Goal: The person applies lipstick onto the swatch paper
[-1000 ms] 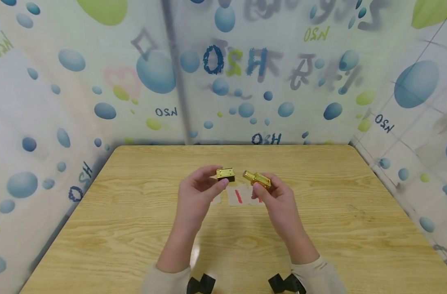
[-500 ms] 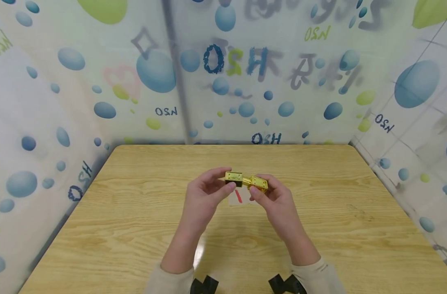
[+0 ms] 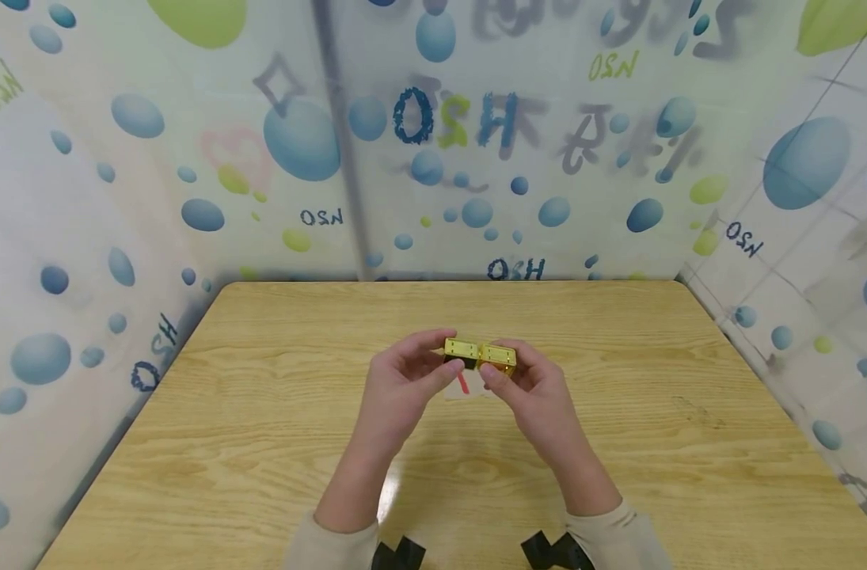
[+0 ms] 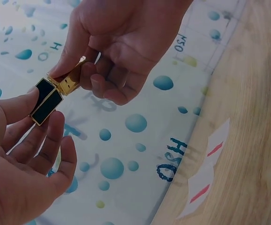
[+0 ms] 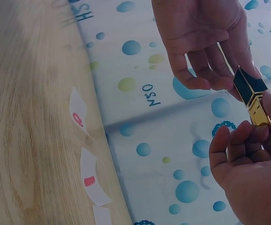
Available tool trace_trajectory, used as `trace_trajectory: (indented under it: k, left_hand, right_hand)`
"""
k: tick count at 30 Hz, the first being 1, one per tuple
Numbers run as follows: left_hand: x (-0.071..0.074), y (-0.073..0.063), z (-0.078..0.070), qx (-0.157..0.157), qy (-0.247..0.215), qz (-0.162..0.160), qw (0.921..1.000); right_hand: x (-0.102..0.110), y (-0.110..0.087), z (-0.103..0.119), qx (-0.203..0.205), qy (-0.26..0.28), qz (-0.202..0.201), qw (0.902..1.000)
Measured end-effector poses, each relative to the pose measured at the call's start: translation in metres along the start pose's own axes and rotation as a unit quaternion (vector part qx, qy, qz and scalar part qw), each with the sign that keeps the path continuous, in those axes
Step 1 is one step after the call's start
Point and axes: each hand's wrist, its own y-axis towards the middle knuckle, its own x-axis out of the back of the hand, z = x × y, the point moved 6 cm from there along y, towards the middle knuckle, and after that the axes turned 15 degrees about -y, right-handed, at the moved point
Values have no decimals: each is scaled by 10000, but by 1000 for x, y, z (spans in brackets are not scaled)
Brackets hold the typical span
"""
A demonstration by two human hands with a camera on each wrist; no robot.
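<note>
In the head view my left hand [image 3: 404,381] pinches a lipstick cap [image 3: 462,350], gold with black sides, between thumb and fingers. Beside it my right hand [image 3: 536,389] grips the gold lipstick base [image 3: 499,358] the same way. Cap and base meet end to end above the table, in line with each other. The left wrist view shows the cap's black, gold-edged faces [image 4: 46,104] and the gold base [image 4: 69,83] against it. From the right wrist, the black cap [image 5: 250,84] touches the gold base [image 5: 259,114]. Whether they are fully seated together I cannot tell.
Paper slips with red marks lie on the wooden table [image 3: 262,443] beneath the hands; one slip [image 3: 465,386] shows between them. More of a slip [image 4: 201,190] appears in the left wrist view. A patterned curtain [image 3: 433,198] borders the table's far edge.
The cap and base were apart a second ago. My left hand has moved right with the cap, covering the base's narrow neck, and the two pieces now line up.
</note>
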Motion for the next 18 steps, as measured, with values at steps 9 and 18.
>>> trace_trajectory:
  k: [9,18]
  left_hand:
    - [-1,-1,1,-91,-9,91,9999]
    - [6,3,4,234,-75,99,9996]
  right_hand:
    - [-1,-2,2,68,-78,12,9999]
    - [-2,1,2,81,-236,135,9996]
